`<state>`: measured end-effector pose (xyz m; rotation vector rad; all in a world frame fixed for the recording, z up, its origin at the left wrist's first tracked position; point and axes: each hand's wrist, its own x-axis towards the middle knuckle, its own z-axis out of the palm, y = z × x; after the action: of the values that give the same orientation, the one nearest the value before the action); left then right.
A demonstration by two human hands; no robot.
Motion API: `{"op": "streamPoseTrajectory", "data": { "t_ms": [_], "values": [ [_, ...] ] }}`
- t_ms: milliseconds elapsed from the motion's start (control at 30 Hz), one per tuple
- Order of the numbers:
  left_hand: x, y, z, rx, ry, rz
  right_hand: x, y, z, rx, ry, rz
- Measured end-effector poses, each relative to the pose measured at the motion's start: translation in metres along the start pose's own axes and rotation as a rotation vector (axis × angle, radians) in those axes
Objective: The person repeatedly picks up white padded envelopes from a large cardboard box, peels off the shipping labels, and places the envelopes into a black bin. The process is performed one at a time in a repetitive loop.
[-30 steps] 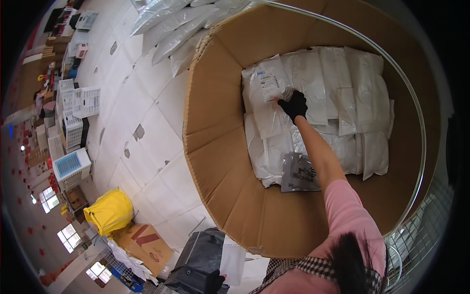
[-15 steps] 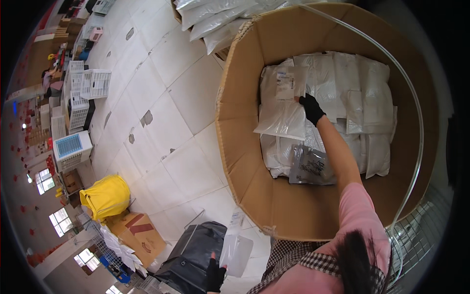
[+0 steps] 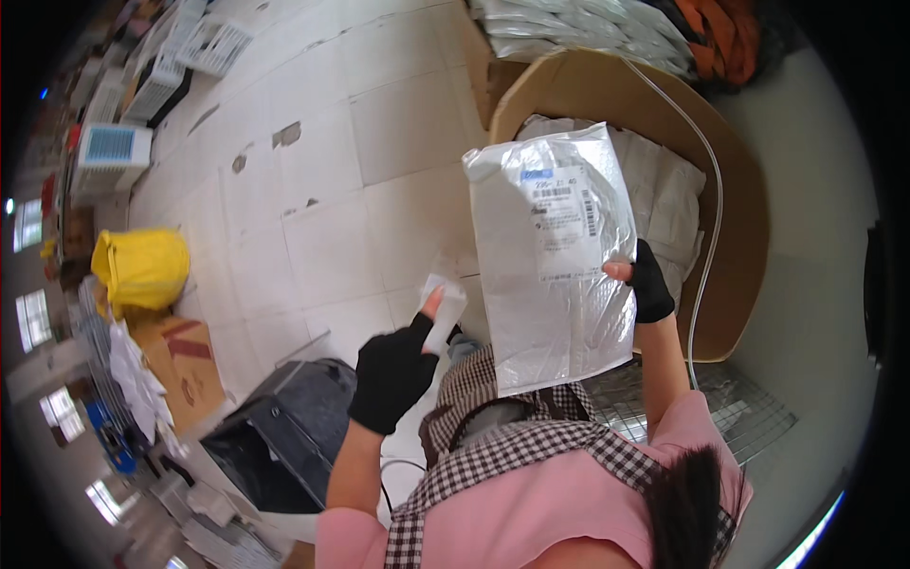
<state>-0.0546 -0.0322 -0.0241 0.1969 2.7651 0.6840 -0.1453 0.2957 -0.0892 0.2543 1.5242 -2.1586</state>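
- White package (image 3: 517, 327): rectangular, glossy wrinkled film; right hand (image 3: 651, 284) grip clamped on its right edge.
- Left hand (image 3: 393, 379) grip pinching thin white slip (image 3: 444, 318).
- Package held before cardboard bin (image 3: 735, 294), curved wall; chipped pale tile floor (image 3: 322, 228).
- Versus 0.5 s ago: package nearer body, left hand raised.

Warehouse: labelled parcel (image 3: 536, 308), plastic crates (image 3: 214, 45)
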Motion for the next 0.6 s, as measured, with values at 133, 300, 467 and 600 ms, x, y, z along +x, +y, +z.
{"op": "streamPoseTrajectory", "data": {
  "t_ms": [133,300,467,600],
  "values": [
    [-0.014,0.01,-0.046,0.072,0.033,0.048,-0.016,-0.003,0.049,-0.432,-0.227,0.112],
    [-0.057,-0.025,-0.064,0.237,0.151,-0.01,-0.036,-0.008,0.112,-0.53,-0.324,0.113],
    [-0.111,-0.017,-0.045,-0.006,0.092,-0.066,-0.031,-0.002,0.135,-0.446,-0.381,0.067],
    [-0.124,0.013,-0.018,-0.157,0.029,-0.096,-0.021,0.002,0.132,-0.357,-0.433,0.107]
  ]
}}
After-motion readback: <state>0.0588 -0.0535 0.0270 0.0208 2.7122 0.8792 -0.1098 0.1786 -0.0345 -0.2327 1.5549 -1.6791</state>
